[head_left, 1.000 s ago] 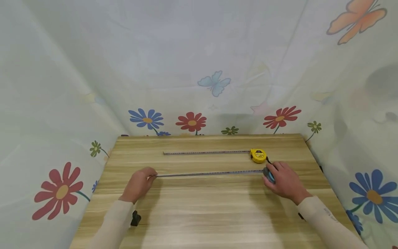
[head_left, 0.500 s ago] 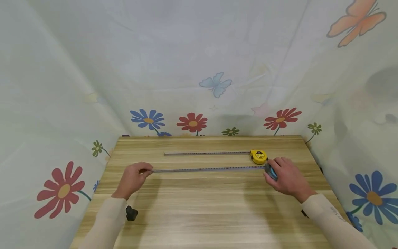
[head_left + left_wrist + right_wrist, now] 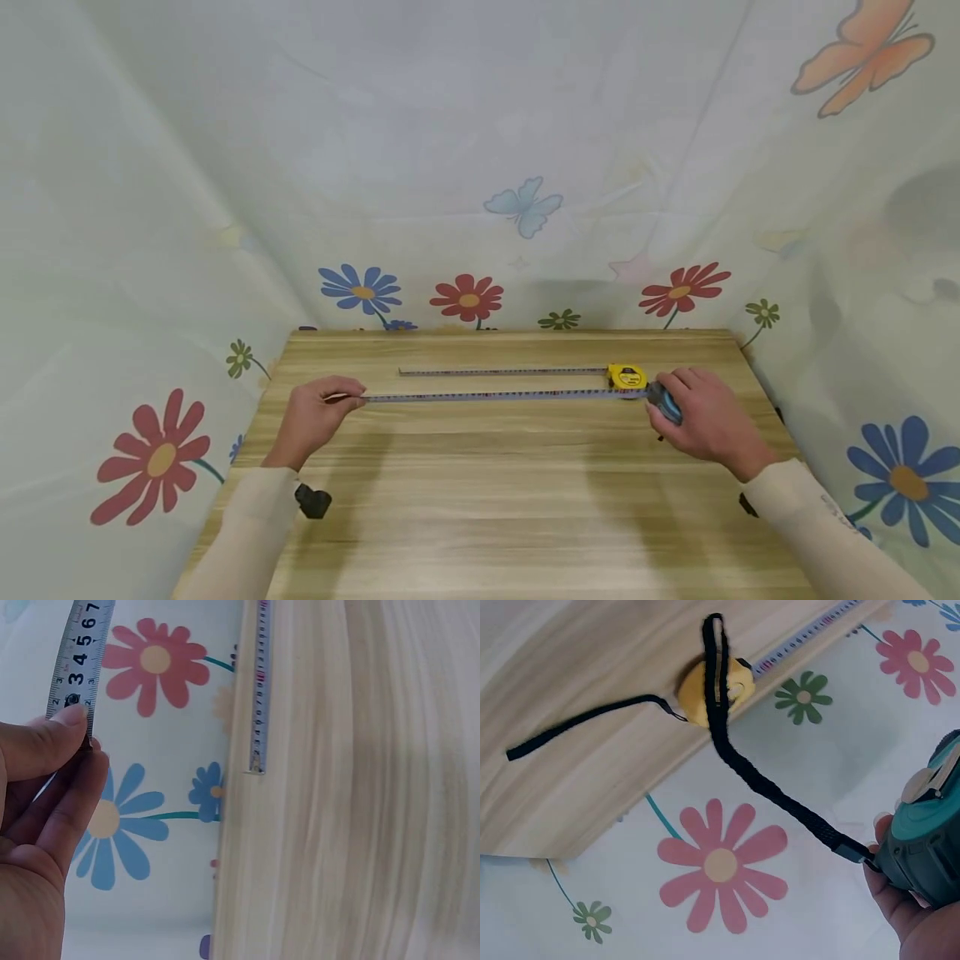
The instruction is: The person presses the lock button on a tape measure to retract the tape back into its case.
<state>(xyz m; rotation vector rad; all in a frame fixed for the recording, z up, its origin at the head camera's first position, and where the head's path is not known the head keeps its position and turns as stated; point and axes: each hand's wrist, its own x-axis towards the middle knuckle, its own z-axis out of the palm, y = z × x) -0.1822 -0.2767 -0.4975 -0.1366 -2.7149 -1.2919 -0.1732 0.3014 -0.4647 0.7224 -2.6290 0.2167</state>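
Observation:
My left hand (image 3: 315, 417) pinches the end of a tape measure's pulled-out blade (image 3: 495, 396) between thumb and fingers; the numbers near the tip show in the left wrist view. At the other end my right hand (image 3: 705, 417) grips the teal and dark grey tape measure case (image 3: 930, 832). The blade stretches straight between both hands, above the table. A black wrist strap (image 3: 772, 787) dangles from the teal case. Just behind the held blade, a yellow tape measure (image 3: 627, 377) lies on the table, its own blade (image 3: 495, 372) drawn out to the left.
The wood-grain table (image 3: 480, 517) runs back to a pale cloth backdrop (image 3: 420, 150) printed with flowers and butterflies. A black strap (image 3: 592, 720) trails from the yellow case across the tabletop. Dark wrist-worn devices (image 3: 313, 502) show under the sleeves.
Both hands have moved away from me, toward the yellow tape measure, and slightly apart. The held blade now sits closer to the yellow one in the head view; the yellow tape measure stays put.

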